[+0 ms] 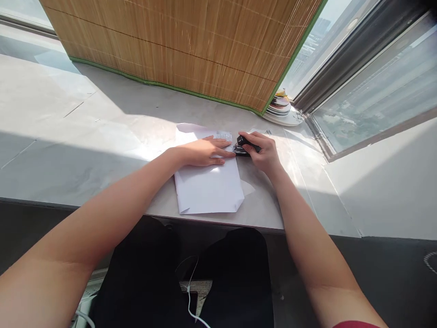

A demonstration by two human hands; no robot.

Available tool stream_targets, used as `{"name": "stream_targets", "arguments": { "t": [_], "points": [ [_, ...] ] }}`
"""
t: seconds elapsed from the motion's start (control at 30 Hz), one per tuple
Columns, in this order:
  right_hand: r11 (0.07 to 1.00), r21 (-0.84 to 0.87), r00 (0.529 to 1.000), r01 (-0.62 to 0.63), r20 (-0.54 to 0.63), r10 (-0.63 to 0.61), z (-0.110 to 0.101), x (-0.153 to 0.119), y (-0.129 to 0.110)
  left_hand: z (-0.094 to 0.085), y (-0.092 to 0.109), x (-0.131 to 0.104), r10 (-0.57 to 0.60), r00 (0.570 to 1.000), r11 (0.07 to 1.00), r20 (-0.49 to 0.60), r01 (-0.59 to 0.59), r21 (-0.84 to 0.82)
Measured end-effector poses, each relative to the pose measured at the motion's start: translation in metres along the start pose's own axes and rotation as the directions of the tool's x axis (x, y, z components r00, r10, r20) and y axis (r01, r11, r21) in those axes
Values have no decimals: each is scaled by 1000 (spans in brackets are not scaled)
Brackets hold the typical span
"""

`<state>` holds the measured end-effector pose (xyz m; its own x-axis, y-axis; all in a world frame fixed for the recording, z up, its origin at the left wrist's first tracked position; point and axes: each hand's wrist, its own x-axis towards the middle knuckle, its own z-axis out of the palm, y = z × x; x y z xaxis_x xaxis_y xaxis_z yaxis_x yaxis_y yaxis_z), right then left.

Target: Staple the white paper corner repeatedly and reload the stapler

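White paper sheets (211, 189) lie on the pale ledge, with curled corners at the near edge. My left hand (206, 151) rests flat on their upper part, fingers stretched out toward the right edge. In my right hand (265, 151) is a black stapler (246, 145), gripped with the thumb along its side. The stapler's front end meets the right edge of the paper, close to my left fingertips. Whether its jaws are pressed together is too small to tell. Some grey print (224, 135) shows at the paper's top right.
A bamboo blind (184, 45) with green edging hangs over the far side of the ledge (112, 164). Several stacked dishes (282, 111) stand in the corner by the window frame (341, 54). A white cable (190, 298) hangs between my legs below the ledge.
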<state>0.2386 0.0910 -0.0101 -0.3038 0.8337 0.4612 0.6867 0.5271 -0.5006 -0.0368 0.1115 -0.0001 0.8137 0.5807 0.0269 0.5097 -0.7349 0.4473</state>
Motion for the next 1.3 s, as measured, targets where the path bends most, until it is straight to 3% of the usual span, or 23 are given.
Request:
{"name": "stream_targets", "arguments": {
  "t": [0.13, 0.37, 0.77, 0.9, 1.1, 1.3],
  "points": [
    [999, -50, 1000, 17, 4, -17, 3, 1, 0, -2, 3, 1, -55, 997, 998, 47, 56, -6],
    [996, -85, 999, 39, -4, -40, 8, 2, -1, 2, 0, 2, -13, 999, 993, 51, 7, 118],
    [992, -123, 1000, 21, -1, -21, 13, 0, -2, 5, -5, 4, 31, 999, 994, 25, -34, 107],
    [977, -215, 1000, 13, 26, -7, 13, -2, -5, 8, -11, 6, 77, 997, 986, 24, -79, 143],
    [912, -408, 992, 44, 122, 7, 14, -3, -17, 12, -21, 8, 140, 990, 989, -17, -139, 40],
    [882, -465, 989, 78, 149, -9, 20, -3, -23, 9, -17, 7, 146, 989, 989, -15, -146, 37]
  ]
}}
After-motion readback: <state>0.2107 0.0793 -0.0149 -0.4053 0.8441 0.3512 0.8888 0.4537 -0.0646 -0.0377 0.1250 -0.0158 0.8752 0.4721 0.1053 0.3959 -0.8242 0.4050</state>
